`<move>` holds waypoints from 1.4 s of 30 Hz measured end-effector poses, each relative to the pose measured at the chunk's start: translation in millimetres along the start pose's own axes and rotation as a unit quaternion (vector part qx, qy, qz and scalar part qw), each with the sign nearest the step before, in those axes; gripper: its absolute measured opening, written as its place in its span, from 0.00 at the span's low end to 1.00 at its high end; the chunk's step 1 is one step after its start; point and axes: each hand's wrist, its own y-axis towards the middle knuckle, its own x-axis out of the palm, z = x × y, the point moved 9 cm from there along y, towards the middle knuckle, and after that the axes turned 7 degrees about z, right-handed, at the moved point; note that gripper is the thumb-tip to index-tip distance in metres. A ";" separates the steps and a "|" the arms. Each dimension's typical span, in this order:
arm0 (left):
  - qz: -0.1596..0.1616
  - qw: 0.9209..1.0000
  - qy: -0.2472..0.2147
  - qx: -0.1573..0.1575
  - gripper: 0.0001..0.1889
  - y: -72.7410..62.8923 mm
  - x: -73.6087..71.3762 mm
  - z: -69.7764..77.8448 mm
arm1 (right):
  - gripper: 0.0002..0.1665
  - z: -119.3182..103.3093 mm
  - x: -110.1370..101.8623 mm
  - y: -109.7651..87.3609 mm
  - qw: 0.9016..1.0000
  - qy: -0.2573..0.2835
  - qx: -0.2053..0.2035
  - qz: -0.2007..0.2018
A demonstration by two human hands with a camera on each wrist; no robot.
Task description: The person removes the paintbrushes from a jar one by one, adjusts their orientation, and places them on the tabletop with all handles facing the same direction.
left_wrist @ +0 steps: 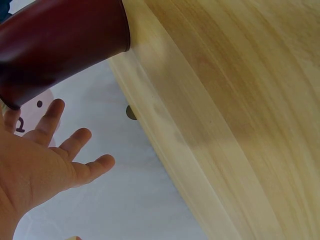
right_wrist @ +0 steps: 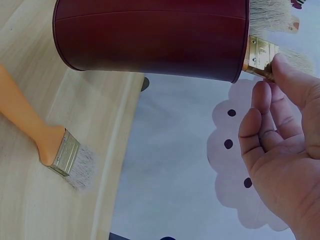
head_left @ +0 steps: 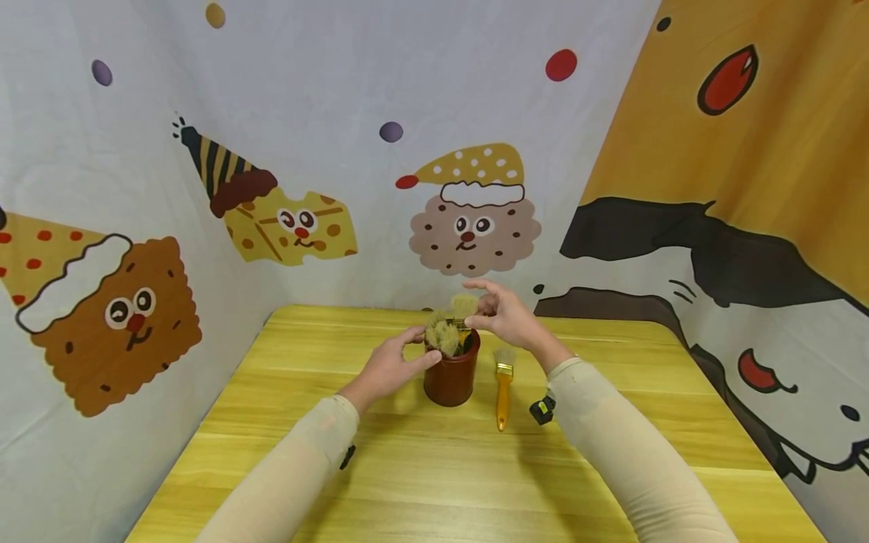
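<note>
A dark red-brown cylindrical pot (head_left: pixel 449 383) stands upright on the table, with several paintbrushes (head_left: pixel 443 336) in it, bristles up. My right hand (head_left: pixel 505 315) is at the pot's far right rim. In the right wrist view, its thumb and fingers pinch the metal band of one paintbrush (right_wrist: pixel 262 54), whose handle goes down inside the pot. My left hand (head_left: pixel 395 365) is at the pot's left side with fingers spread, close to the rim and bristles; whether it touches them I cannot tell. Another paintbrush (head_left: pixel 502 388) with an orange handle lies right of the pot.
The wooden table (head_left: pixel 434 483) has its back edge just behind the pot. A cloth with cartoon figures (head_left: pixel 326 90) hangs behind and along both sides. Small black devices are strapped at both wrists; one (head_left: pixel 542 409) shows under the right sleeve.
</note>
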 end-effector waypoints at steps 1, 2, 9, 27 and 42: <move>0.000 1.000 0.000 0.000 0.45 0.1 -0.1 0.0 | 0.38 -0.1 -0.2 -0.1 1.000 0.000 0.000 0.000; 0.001 1.000 0.000 0.000 0.45 0.1 -0.2 -0.1 | 0.38 -0.1 -0.4 -0.3 1.000 -0.001 0.001 0.001; 0.002 1.000 0.000 0.003 0.45 -0.7 -1.3 1.1 | 0.38 -2.0 -4.0 -3.2 1.000 0.003 0.010 0.008; 0.008 1.000 -0.003 0.004 0.44 -0.8 -0.5 1.4 | 0.38 4.3 -22.6 -11.7 0.997 -0.008 0.037 0.064; 0.009 1.000 -0.007 0.005 0.43 -0.5 0.2 0.1 | 0.38 5.3 -37.3 -22.6 0.990 0.004 0.047 0.132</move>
